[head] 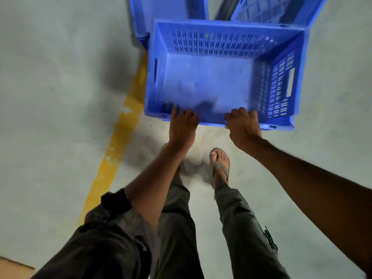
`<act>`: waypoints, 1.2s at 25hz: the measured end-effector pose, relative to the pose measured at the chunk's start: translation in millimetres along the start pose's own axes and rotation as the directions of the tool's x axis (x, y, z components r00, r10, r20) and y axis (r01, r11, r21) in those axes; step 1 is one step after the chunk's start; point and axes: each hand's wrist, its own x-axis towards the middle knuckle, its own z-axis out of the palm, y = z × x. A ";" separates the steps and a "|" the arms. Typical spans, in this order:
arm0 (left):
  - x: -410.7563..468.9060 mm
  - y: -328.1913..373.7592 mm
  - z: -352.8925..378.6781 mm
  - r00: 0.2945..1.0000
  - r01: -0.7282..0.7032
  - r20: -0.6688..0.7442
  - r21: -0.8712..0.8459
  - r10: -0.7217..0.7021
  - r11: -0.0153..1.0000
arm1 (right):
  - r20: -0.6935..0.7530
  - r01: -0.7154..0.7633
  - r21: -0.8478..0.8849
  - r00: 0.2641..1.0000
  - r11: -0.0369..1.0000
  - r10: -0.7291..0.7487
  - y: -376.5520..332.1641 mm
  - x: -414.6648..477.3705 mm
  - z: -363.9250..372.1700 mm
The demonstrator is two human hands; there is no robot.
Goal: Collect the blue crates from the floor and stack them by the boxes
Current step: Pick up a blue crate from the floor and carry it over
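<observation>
The left hand [182, 127] and right hand [243, 127] are gripping the blue crate [221, 43], fingers curling over its near rim. It is being held just right of the yellow floor line [116, 150] (more crates [169, 9] are sitting beyond it).

The upper left crate [169, 15] and upper right crate [277, 11] run off the top edge. The dark shape [225, 9] between them is too blurred to name. Fingertips of the left hand [183, 125] and right hand [243, 127] fold out of sight over the held crate's [221, 73] near rim, where its floor smears. The left forearm [161, 172] covers most of the left foot [164, 147]. The lower left edge cuts off a cardboard corner [14, 266].
</observation>
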 end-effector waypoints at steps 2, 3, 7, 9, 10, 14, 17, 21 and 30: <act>6.3 -9.6 -31.9 0.999 0.025 0.022 -0.076 -0.024 0.997 | -0.062 0.019 0.072 0.998 0.997 -0.015 12.4 -11.6 -43.2; 8.3 -14.0 -54.2 0.999 0.034 0.019 -0.143 -0.031 0.989 | -0.126 0.015 0.143 0.992 0.990 0.003 22.0 -16.6 -71.0; -2.6 -13.0 -189.6 0.996 0.069 -0.025 -0.361 -0.083 0.930 | -0.140 0.038 0.470 0.990 0.882 0.032 68.6 -58.1 -192.7; -27.6 -6.2 -261.0 0.992 0.074 -0.062 -0.395 -0.107 0.916 | 0.005 0.109 0.584 0.990 0.805 -0.138 83.8 -95.3 -240.5; -48.5 -2.9 -293.1 0.988 0.087 -0.086 -0.384 -0.129 0.919 | 0.054 0.154 0.571 0.973 0.806 -0.225 86.1 -114.8 -258.1; -172.4 3.2 -383.5 0.953 0.272 -0.048 -0.292 -0.298 0.917 | 0.037 0.386 0.485 0.887 0.785 -0.460 52.6 -182.7 -300.8; -267.6 8.4 -422.8 0.862 0.507 0.196 -0.354 -0.468 0.786 | -0.163 0.569 0.336 0.820 0.750 -0.549 -1.9 -243.3 -311.3; -379.2 39.9 -430.0 0.772 0.633 0.355 -0.357 -0.527 0.687 | -0.430 0.764 -0.038 0.569 0.644 -0.701 -57.5 -316.9 -318.6; -645.9 149.8 -399.5 0.582 0.792 0.057 -0.264 -0.811 0.550 | -0.272 0.908 -0.337 0.157 0.247 -0.949 -175.6 -478.7 -283.3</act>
